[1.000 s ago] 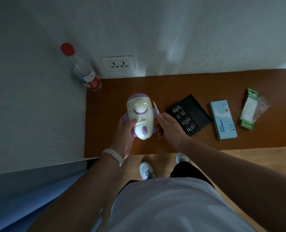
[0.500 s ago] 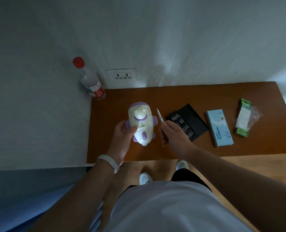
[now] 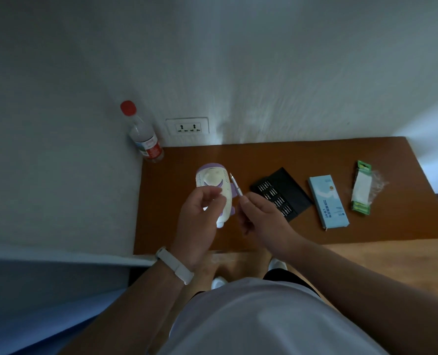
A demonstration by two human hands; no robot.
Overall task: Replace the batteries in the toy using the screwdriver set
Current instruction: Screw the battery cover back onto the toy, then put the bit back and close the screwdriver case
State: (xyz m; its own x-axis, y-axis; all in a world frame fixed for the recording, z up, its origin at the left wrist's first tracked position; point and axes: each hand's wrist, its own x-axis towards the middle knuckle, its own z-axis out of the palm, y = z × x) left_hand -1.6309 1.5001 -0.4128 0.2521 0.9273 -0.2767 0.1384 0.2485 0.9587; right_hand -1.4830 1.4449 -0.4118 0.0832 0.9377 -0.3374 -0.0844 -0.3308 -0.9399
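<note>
Centre frame, just above the near table edge: left hand [image 3: 200, 219] is wrapped round the lower body of the toy [image 3: 212, 179], fingers curled across its front, so only the rounded white-and-purple top shows above the knuckles. Right hand [image 3: 261, 219] pinches the screwdriver [image 3: 236, 186] low on its shaft, thin tip pointing up and left, ending just beside the toy's right flank. Motion blur here, so can't tell whether the tip touches or which face carries the battery door. Handling, my read: toy looks like a hollow hard-plastic shell, light, stiff, smooth and rounded, so likely to twist in the palm under driver torque. Best held round the narrow waist, thumb bracing one side, screw face turned up, or set down on the table [image 3: 315, 155] to push against. Driver is slim: fingertip hold, light axial pressure, since small screws strip and get lost easily. Right of the hands on the table: open black bit case [image 3: 293, 193], then blue box [image 3: 328, 201], then the green-carded battery pack [image 3: 361, 188] toward the right of frame. Left rear corner of the tabletop: red-capped bottle [image 3: 143, 139] against the wall, wall socket [image 3: 187, 126] just right of it. White wristband [image 3: 174, 265] on the left wrist.
</note>
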